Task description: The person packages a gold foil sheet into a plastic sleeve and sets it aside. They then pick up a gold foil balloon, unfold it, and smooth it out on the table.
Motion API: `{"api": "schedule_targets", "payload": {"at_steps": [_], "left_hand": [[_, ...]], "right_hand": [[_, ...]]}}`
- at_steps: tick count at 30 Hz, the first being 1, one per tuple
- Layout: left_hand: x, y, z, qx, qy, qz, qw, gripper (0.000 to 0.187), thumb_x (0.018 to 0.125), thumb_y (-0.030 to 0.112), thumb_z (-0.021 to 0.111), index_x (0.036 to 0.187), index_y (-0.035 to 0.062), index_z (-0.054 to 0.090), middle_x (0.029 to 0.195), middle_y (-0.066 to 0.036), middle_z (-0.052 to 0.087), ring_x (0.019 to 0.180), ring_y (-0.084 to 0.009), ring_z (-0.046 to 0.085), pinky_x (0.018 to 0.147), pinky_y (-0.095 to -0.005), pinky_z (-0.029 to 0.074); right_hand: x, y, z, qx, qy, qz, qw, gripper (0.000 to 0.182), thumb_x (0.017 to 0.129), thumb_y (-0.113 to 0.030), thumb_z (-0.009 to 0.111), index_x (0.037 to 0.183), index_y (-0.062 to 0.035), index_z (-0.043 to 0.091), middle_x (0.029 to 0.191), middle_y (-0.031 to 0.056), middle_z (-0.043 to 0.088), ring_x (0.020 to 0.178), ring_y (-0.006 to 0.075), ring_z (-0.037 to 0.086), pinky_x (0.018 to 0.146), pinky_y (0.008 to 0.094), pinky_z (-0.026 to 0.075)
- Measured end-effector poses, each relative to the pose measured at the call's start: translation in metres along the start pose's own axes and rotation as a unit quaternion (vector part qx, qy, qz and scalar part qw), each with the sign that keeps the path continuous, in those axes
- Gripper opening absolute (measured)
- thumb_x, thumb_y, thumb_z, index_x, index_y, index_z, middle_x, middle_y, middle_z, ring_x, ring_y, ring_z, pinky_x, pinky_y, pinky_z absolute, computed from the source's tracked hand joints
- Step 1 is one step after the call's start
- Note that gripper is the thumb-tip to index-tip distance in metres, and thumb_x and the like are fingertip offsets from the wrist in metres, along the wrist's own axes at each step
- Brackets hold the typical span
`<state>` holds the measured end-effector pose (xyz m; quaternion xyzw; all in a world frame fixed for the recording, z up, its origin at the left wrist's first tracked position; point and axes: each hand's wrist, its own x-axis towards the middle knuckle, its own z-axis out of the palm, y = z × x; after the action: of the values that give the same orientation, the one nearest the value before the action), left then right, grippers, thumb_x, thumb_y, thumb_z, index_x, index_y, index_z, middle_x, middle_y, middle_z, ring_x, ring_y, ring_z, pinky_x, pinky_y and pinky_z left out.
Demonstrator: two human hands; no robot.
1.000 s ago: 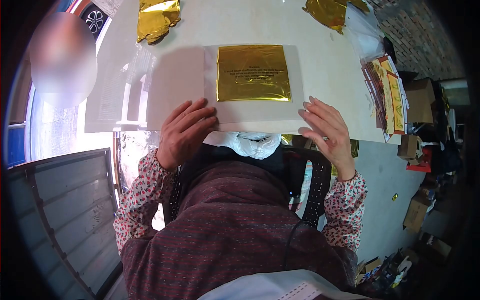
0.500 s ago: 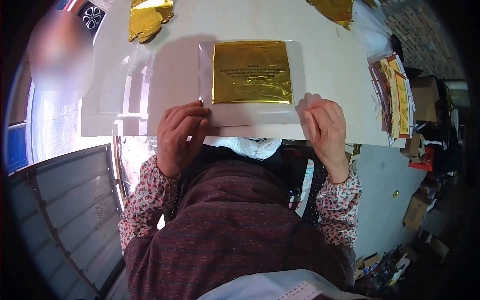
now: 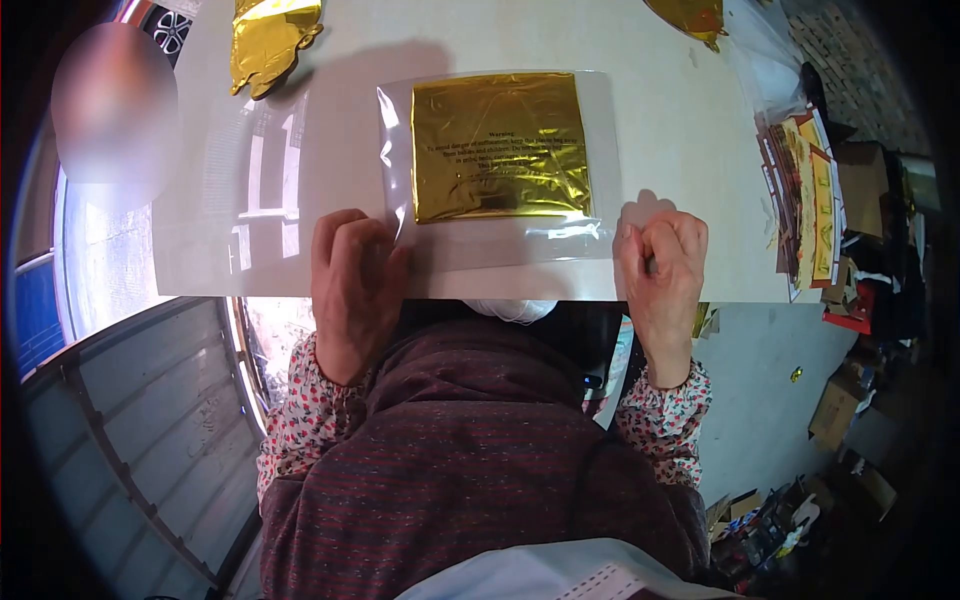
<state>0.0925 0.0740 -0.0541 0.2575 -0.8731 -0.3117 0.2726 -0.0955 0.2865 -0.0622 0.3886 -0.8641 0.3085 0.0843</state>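
Left fingers (image 3: 345, 235) and right fingers (image 3: 676, 232) curled tighter now, grip unclear, creased gold packet (image 3: 501, 147) glossy amid clear plastic (image 3: 500, 244)

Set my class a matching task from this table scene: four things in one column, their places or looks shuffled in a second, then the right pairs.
Things
1. centre gold foil
2. clear bag
3. printed cards
4. right hand

Places or looks
A. overlapping, by the right edge of the table
B. curled, near the bag's lower right corner
C. shiny, metallic yellow
D. see-through, showing past the foil's left and right edges

Pairs: 1-C, 2-D, 3-A, 4-B
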Motion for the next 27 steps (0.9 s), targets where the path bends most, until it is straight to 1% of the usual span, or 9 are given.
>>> {"api": "schedule_targets", "payload": {"at_steps": [5, 8, 9, 11, 13, 17, 21, 25, 27], "left_hand": [[-0.024, -0.038, -0.001, 0.008, 0.021, 0.128, 0.991, 0.029, 0.081, -0.002, 0.07, 0.108, 0.0025, 0.062, 0.111, -0.016, 0.061, 0.114, -0.0343, 0.057, 0.091, -0.0421, 0.049], [-0.036, -0.031, -0.007, 0.041, -0.017, 0.212, 0.976, 0.039, 0.083, 0.001, 0.069, 0.12, 0.0077, 0.062, 0.128, -0.016, 0.059, 0.129, -0.0371, 0.05, 0.103, -0.0463, 0.044], [-0.037, -0.025, -0.007, 0.061, -0.043, 0.239, 0.968, 0.042, 0.084, 0.002, 0.068, 0.124, 0.0097, 0.062, 0.134, -0.016, 0.058, 0.134, -0.038, 0.047, 0.106, -0.048, 0.041], [-0.035, -0.013, 0.002, 0.156, -0.094, 0.243, 0.953, 0.045, 0.091, 0.008, 0.06, 0.135, 0.0156, 0.058, 0.144, -0.009, 0.053, 0.138, -0.0309, 0.044, 0.112, -0.0489, 0.033], [-0.034, -0.017, 0.004, 0.229, -0.136, 0.244, 0.932, 0.044, 0.093, 0.009, 0.056, 0.137, 0.0162, 0.057, 0.145, -0.006, 0.053, 0.138, -0.0257, 0.045, 0.113, -0.0474, 0.032], [-0.065, -0.034, -0.007, 0.18, -0.039, 0.316, 0.931, 0.034, 0.088, 0.005, 0.059, 0.12, 0.013, 0.069, 0.122, -0.001, 0.07, 0.118, -0.0187, 0.063, 0.102, -0.039, 0.039], [-0.091, 0.037, -0.027, 0.08, -0.101, 0.425, 0.896, 0.028, 0.083, 0.005, 0.066, 0.111, 0.0055, 0.07, 0.109, -0.01, 0.072, 0.1, -0.0223, 0.07, 0.091, -0.0412, 0.05], [-0.095, 0.11, -0.001, -0.057, -0.161, 0.525, 0.834, 0.024, 0.083, 0.004, 0.068, 0.107, 0.0031, 0.069, 0.101, -0.011, 0.073, 0.091, -0.0238, 0.071, 0.089, -0.0428, 0.055], [-0.08, 0.131, 0.023, -0.098, -0.154, 0.533, 0.826, 0.021, 0.083, 0.003, 0.068, 0.103, 0.0026, 0.069, 0.098, -0.011, 0.073, 0.087, -0.0242, 0.072, 0.089, -0.0434, 0.056]], "right_hand": [[-0.008, 0.006, 0.0, 0.125, 0.114, 0.073, 0.983, 0.007, 0.088, 0.002, 0.065, 0.087, 0.0009, 0.059, 0.095, 0.0107, 0.06, 0.092, 0.0262, 0.058, 0.083, 0.0356, 0.048], [-0.026, 0.021, 0.005, 0.096, 0.183, -0.138, 0.968, 0.022, 0.09, -0.011, 0.066, 0.108, 0.0005, 0.064, 0.109, 0.0178, 0.065, 0.104, 0.0342, 0.063, 0.087, 0.043, 0.051], [-0.025, 0.02, 0.004, 0.074, 0.126, -0.212, 0.966, 0.041, 0.089, -0.026, 0.069, 0.121, -0.001, 0.063, 0.121, 0.0185, 0.063, 0.113, 0.0363, 0.06, 0.095, 0.0483, 0.047], [-0.029, -0.009, 0.001, -0.046, -0.03, -0.203, 0.978, 0.07, 0.079, -0.039, 0.073, 0.138, -0.0081, 0.051, 0.139, 0.0112, 0.054, 0.13, 0.0322, 0.05, 0.108, 0.0502, 0.036], [-0.039, -0.004, 0.005, -0.168, -0.067, -0.203, 0.962, 0.064, 0.082, -0.02, 0.067, 0.142, -0.014, 0.047, 0.144, 0.0082, 0.051, 0.131, 0.0295, 0.048, 0.109, 0.0498, 0.035], [-0.074, 0.009, 0.011, -0.085, 0.07, -0.24, 0.965, 0.048, 0.077, -0.01, 0.066, 0.124, -0.0138, 0.063, 0.129, 0.0039, 0.062, 0.122, 0.0247, 0.056, 0.104, 0.0472, 0.041], [-0.131, 0.026, -0.056, -0.051, 0.115, -0.254, 0.959, 0.027, 0.077, -0.006, 0.068, 0.103, -0.0125, 0.073, 0.107, 0.0015, 0.071, 0.112, 0.0217, 0.064, 0.1, 0.045, 0.045], [-0.215, 0.025, -0.176, -0.128, 0.081, -0.144, 0.978, 0.019, 0.078, -0.001, 0.071, 0.095, -0.0099, 0.073, 0.1, 0.0034, 0.074, 0.102, 0.0223, 0.069, 0.096, 0.0446, 0.048], [-0.257, 0.047, -0.209, -0.133, 0.143, -0.033, 0.98, 0.016, 0.081, 0.0, 0.07, 0.094, -0.009, 0.073, 0.098, 0.0053, 0.073, 0.1, 0.024, 0.069, 0.089, 0.0423, 0.052]]}}
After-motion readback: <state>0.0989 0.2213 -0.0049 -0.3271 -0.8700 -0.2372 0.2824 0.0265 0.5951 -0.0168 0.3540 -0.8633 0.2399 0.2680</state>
